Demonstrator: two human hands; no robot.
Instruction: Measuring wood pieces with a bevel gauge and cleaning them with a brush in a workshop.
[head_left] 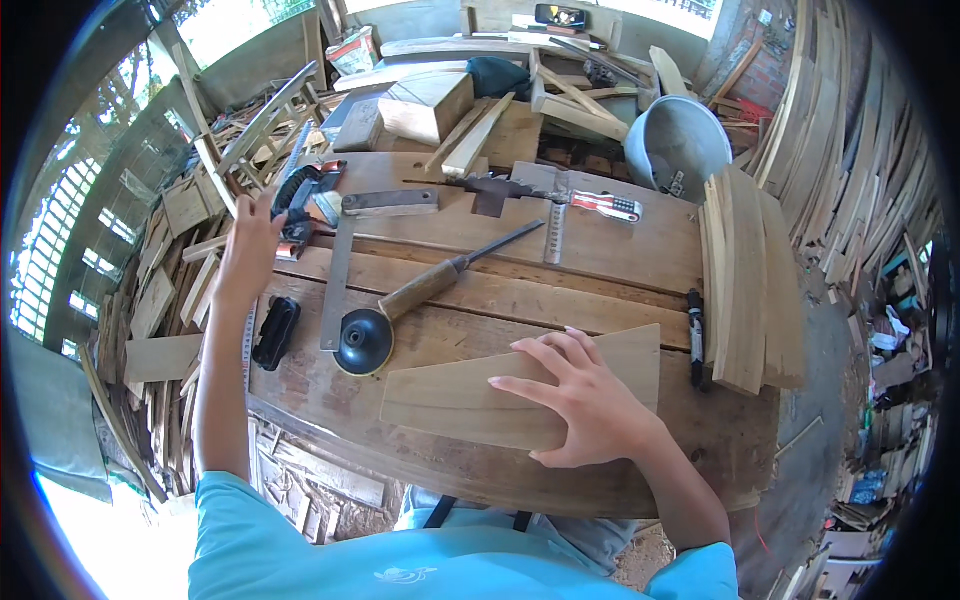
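My right hand [590,400] lies with fingers spread on a flat, tapered wooden board [450,405] near the bench's front edge. At the bench's left edge, my left hand [252,245] reaches out with its fingers apart, beside a black and orange tool [300,205] whose kind I cannot make out. Between the hands lie a wooden-handled chisel [425,287], a black round rubber-like piece [363,342] against its handle end, and a metal try square [340,275]. A small black object [277,333] sits below my left hand.
The wooden workbench [620,250] also carries a red-and-white-handled tool [605,206], a steel rule [556,232], a black marker [696,340] and upright curved boards [735,290]. Behind stand a wood block [425,105] and a grey bucket [680,145]. Scrap wood [165,360] is heaped at left.
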